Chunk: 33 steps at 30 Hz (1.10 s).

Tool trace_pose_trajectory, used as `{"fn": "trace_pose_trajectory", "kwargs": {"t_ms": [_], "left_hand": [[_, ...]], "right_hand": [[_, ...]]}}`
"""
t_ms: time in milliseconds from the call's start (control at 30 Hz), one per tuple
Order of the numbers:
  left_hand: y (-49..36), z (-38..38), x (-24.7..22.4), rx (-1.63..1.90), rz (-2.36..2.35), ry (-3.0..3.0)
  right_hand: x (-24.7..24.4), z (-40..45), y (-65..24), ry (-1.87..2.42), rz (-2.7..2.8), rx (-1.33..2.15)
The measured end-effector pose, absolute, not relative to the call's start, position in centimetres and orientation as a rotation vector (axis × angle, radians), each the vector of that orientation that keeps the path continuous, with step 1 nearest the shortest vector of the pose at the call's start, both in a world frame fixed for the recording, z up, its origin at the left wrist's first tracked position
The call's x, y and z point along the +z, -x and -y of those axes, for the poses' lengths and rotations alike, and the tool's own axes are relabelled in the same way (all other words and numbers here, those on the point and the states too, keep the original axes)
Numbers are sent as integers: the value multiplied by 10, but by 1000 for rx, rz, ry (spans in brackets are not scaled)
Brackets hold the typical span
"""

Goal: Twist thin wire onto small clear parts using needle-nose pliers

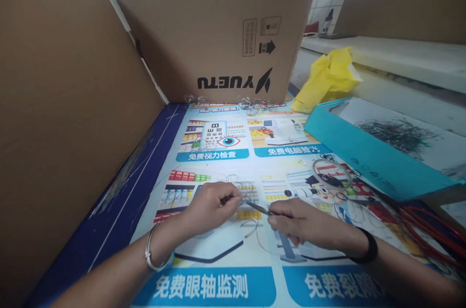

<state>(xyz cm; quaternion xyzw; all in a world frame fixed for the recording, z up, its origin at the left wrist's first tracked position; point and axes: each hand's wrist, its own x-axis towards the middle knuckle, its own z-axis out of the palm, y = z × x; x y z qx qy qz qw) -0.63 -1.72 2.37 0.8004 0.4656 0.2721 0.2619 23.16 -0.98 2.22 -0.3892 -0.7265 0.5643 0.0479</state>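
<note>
My left hand (214,205), with a metal bangle at the wrist, is closed in a pinch at a small tangle of thin wire (238,184). My right hand (302,220), a dark band on its wrist, grips a slim pointed metal tool (257,207) that looks like tweezers. The tool's tip reaches the wire right beside my left fingertips. Whether the tip closes on a strand is too small to tell. Below the tool, a loose curl of wire (251,228) lies on the printed sheet (255,254).
Cardboard walls (218,31) stand at the left and back. On the right are a blue box (364,152) holding a heap of dark wire bits (396,135), a yellow bag (327,77), a wire coil (333,174) and red cables (433,230). Small wire tangles (251,105) lie along the back.
</note>
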Motion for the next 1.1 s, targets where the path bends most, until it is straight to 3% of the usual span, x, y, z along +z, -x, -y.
{"fn": "trace_pose_trajectory", "kwargs": {"t_ms": [400,1100], "left_hand": [[-7,25,22,796,-1382,-1875],[-6,25,20,820,-1373,-1837]], "right_hand": [[19,20,-224,1204,2264,1484],[15,20,-221,1263,2261,1423]]}}
